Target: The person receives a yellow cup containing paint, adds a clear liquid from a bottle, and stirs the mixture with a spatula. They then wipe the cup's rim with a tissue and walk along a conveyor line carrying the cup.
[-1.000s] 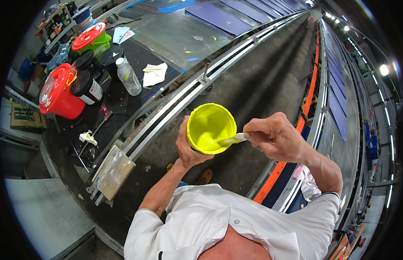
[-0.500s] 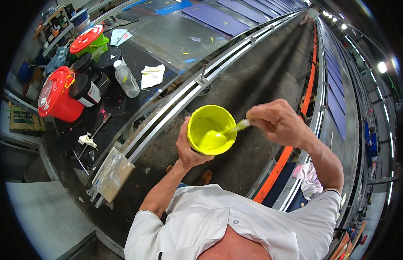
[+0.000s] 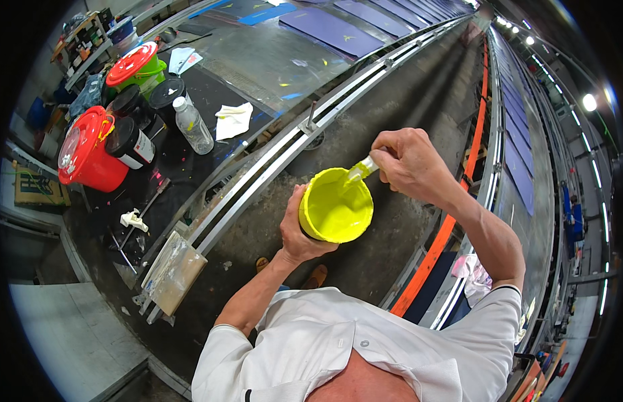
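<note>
L hand: on my feed, L hand (image 3: 301, 234) is curled round the L side of the yellow cup (image 3: 323, 185), holding it; fingers run out of sight behind, can't tell how far they wrap.
R hand: R hand (image 3: 408, 164) pinches a white stick (image 3: 361, 170) btwn thumb & fingers; grip end hidden in the fist, so I can't ID the whole tool.
Cup: held up over the floor, in front of the white shirt (image 3: 278, 342), mouth twd my cam; yellow paint (image 3: 341, 219) inside, depth unclear.
Stick: smeared yellow, at the cup's upper R rim; same colour on same colour, can't tell where the tip ends.
Worktop: black worktop (image 3: 184, 173), off L, w/ red bucket (image 3: 100, 161), clear bottle (image 3: 193, 126) & dark tubs (image 3: 128, 142) overlapping, rear ones pt. hidden.
Shoes: shoes (image 3: 316, 276) pt. cut off by the shirt.
R side: pinkish cloth (image 3: 477, 281) pt. hidden by the R arm.
Far end: a person (image 3: 475, 33), v. blurry.
</note>
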The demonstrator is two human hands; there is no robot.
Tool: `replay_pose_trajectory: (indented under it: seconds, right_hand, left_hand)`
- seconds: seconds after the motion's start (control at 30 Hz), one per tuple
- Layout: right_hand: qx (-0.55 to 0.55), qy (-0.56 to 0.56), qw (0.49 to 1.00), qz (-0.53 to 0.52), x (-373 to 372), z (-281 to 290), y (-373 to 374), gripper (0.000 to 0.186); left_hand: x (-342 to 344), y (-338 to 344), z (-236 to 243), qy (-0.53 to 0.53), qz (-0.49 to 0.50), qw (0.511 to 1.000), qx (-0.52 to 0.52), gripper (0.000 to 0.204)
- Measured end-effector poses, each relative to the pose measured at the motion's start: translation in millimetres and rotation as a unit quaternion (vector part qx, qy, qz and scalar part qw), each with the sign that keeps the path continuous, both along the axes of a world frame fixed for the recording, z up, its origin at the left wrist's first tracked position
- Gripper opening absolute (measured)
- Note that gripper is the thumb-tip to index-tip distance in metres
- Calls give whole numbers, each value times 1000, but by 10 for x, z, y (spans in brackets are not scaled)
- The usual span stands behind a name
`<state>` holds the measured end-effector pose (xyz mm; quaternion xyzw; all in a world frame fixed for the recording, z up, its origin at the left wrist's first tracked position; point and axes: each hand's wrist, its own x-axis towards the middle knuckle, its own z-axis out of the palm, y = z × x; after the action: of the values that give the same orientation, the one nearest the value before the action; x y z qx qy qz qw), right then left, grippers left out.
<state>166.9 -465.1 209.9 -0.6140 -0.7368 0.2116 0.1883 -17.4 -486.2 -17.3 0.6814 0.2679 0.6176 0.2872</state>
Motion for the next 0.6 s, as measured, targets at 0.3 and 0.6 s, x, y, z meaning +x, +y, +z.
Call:
replay_pose_trajectory:
  seconds: [0.3, 0.6]
  right_hand:
    - [-8, -14, 932, 361, -214, 207, -265, 29]
    - [70, -91, 981, 154, -11, 259, -119, 11]
  left_hand:
    - [-24, -69, 5, -5, -33, 999, -19, 105]
    - [27, -59, 38, -16, -46, 999, 16, 107]
